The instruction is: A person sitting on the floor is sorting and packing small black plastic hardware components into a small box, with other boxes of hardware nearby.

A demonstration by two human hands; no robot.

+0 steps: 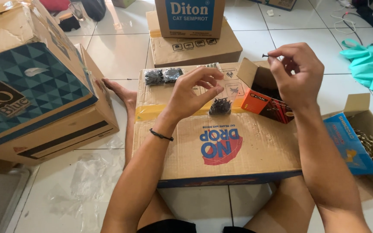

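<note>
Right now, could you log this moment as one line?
right hand: pinches black screw | left hand: empty, above screw pile | small orange box: open

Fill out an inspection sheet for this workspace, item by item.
Surface: a flat cardboard box on the white tiled floor serves as the worktop.
Job's things: small open orange box of dark screws; screw pile; two bagged screw bundles.
Clutter: crumpled clear plastic on the floor; open blue-lined box of metal parts.
Grippers: right hand pinches one dark screw; left hand hovers over the pile, holding nothing visible.
Cables: white cable on the floor, far right.
Surroundings: stacked cartons on the left, two more cartons ahead, teal cloth.
</note>
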